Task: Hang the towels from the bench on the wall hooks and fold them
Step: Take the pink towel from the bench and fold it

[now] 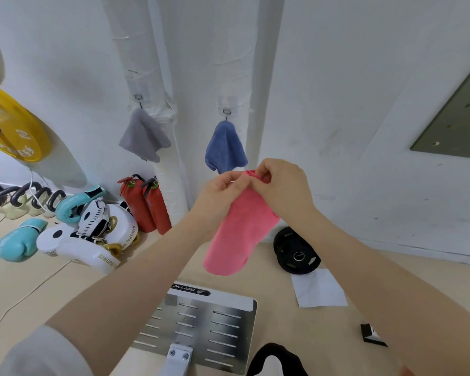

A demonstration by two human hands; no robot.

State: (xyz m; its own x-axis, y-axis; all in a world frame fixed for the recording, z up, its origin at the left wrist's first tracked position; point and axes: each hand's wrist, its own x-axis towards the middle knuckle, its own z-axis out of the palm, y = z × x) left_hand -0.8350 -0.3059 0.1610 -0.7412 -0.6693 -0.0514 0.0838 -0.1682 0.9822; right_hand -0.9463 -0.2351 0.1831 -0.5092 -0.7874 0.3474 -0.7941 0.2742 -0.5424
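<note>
I hold a pink towel (238,234) up in front of the wall with both hands. My left hand (220,194) and my right hand (282,185) pinch its bunched top edge close together, and the cloth hangs down below them. A grey towel (143,137) hangs from the left wall hook (138,97). A blue towel (225,147) hangs from the right wall hook (226,112), just above and behind my hands. The bench's metal foot plate (201,327) lies on the floor below me.
Boxing gloves (73,229) and two red fire extinguishers (144,204) crowd the floor at the left wall. A yellow weight plate (11,126) juts in at the far left. A black weight plate (296,252) and white paper (318,291) lie at the right.
</note>
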